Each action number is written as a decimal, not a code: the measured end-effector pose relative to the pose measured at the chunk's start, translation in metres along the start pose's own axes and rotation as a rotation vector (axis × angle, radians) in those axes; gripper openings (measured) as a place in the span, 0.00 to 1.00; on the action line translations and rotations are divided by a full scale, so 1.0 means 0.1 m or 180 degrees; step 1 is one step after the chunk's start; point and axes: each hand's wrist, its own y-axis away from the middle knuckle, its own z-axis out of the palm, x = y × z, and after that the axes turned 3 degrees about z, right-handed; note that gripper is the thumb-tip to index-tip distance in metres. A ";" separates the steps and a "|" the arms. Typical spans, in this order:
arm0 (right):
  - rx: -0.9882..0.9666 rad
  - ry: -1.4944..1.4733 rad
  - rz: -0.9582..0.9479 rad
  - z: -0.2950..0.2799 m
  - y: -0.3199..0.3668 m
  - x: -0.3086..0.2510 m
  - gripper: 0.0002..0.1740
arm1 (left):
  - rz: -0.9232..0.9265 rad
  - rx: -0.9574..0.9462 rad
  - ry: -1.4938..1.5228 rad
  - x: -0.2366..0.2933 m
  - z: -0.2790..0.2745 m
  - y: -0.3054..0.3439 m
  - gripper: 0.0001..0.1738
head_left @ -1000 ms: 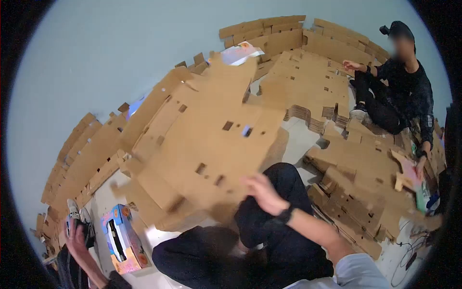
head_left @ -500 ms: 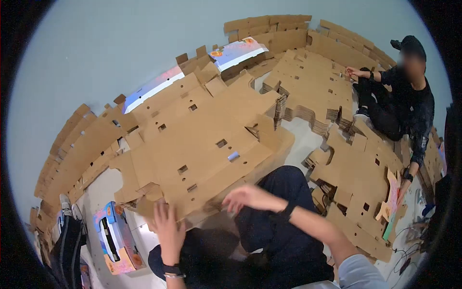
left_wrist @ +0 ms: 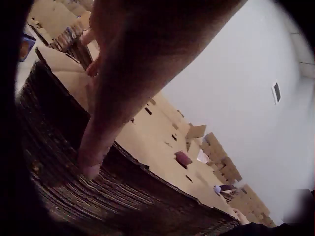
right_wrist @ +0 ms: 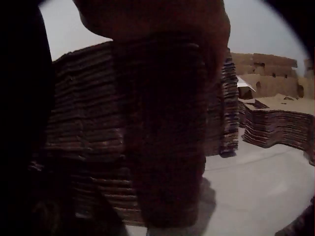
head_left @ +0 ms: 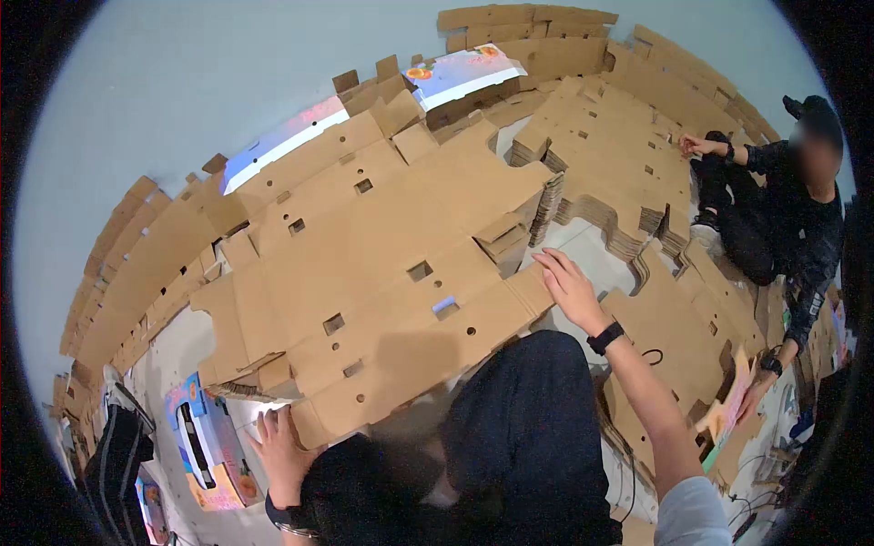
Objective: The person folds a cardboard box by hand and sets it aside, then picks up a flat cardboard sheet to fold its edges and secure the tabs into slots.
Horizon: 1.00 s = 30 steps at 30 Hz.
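Note:
A tall stack of flat die-cut cardboard sheets (head_left: 364, 264) lies in front of my knees, with square slots and round holes in the top sheet. My left hand (head_left: 284, 455) touches its near left corner, fingers spread. The left wrist view shows the thumb (left_wrist: 91, 162) against the layered side of the stack. At the near right corner, my right hand (head_left: 569, 287) rests with extended fingers along the end of the stack. Its fingertips are hidden in the right wrist view, where the hand (right_wrist: 162, 19) covers the upper edge of the layers.
Another cardboard stack (head_left: 592, 136) stands beyond, and more sheets (head_left: 678, 318) lie at right. A printed carton with a handle (head_left: 211, 446) sits at left. One person in black (head_left: 801, 209) sits at right; another's striped trouser leg (head_left: 118, 464) shows at left. Cables (head_left: 751, 500) trail at lower right.
A blurred cardboard sheet that was moving above the stack now lies flat on top. My left hand came into view and reached the left corner; my right hand moved up and right onto the right corner.

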 end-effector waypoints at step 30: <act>-0.0672 0.0507 -0.0347 -0.06 -0.76 -0.25 0.14 | 0.0855 -0.1348 0.0292 -0.31 0.33 -0.59 0.57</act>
